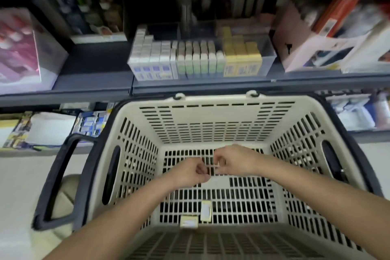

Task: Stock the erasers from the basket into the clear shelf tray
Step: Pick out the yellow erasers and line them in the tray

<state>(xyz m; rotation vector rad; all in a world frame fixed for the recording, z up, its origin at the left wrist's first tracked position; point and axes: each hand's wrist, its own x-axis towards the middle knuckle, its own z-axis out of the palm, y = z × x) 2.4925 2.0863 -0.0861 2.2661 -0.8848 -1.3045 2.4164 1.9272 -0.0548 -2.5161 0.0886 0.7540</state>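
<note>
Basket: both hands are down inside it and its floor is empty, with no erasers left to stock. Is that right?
Not quite. The head view shows the floor of the basket is not empty: two erasers lie by its near wall, not yet stocked. The rest holds: the left hand and the right hand are both down inside it.

Erasers [205, 211] in basket [215, 101] — tray [271, 53] on shelf [95, 82] behind

Print on the eraser packs [196, 59] is too blurred to read
</note>
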